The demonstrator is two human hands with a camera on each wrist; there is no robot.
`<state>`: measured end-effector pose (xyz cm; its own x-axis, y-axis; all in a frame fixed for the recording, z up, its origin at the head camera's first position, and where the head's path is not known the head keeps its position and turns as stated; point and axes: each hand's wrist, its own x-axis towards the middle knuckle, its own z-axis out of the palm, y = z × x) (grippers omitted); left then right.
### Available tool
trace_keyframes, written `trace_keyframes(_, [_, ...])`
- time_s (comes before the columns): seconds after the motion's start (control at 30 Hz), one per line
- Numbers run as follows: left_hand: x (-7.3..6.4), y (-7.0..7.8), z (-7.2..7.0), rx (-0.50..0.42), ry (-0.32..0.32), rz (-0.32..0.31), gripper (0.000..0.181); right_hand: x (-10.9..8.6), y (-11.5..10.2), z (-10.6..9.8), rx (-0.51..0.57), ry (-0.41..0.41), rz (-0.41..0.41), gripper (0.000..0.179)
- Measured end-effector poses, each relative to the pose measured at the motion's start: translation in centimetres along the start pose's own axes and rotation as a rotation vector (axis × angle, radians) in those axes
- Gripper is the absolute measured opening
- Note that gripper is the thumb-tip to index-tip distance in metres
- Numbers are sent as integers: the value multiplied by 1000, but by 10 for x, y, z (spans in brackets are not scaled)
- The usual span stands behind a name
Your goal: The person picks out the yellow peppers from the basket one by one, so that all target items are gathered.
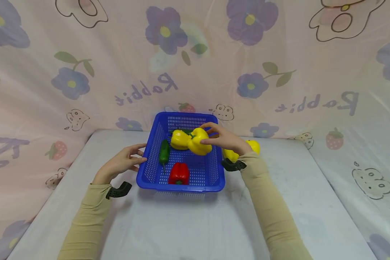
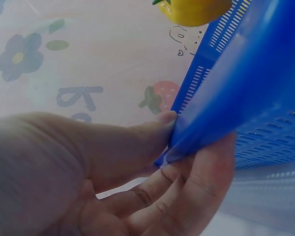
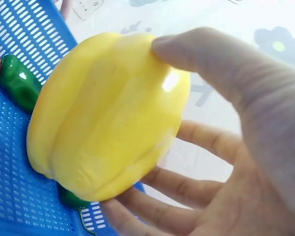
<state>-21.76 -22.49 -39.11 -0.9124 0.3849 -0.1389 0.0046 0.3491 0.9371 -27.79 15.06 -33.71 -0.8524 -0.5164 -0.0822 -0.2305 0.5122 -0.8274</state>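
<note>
A blue plastic basket (image 1: pixel 195 169) with slotted walls stands on the white table. My left hand (image 1: pixel 123 160) pinches its left rim between thumb and fingers, as the left wrist view shows up close. Over the basket's right side my right hand (image 1: pixel 225 139) holds a yellow bell pepper (image 3: pixel 108 118), thumb on one side and fingers on the other. Inside the basket lie another yellow bell pepper (image 1: pixel 179 140), a green chili pepper (image 1: pixel 164 152) at the left and a red bell pepper (image 1: pixel 179 174) near the front. More green shows behind the yellow pepper, mostly hidden.
More yellow bell peppers (image 1: pixel 254 146) lie on the table (image 1: pixel 182 224) right of the basket, partly behind my right wrist. A printed cloth (image 1: pixel 208 79) with flowers and rabbits hangs behind and along the sides.
</note>
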Motion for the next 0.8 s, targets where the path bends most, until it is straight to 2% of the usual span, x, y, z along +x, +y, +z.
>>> trace_keyframes(0.13, [0, 1, 0, -4, -2, 2, 66, -7, 5, -6, -8, 33, 14, 58])
trace_keyframes(0.3, [-1, 1, 1, -5, -1, 1, 66, -17, 8, -13, 17, 53, -8, 57])
trace_keyframes(0.63, [-1, 1, 1, 10, 6, -7, 66, -50, 27, -31, 156, 104, -3, 56])
trace_keyframes(0.8, [-1, 0, 1, 7, 5, -4, 65, -68, 34, -40, 200, 152, 45, 54])
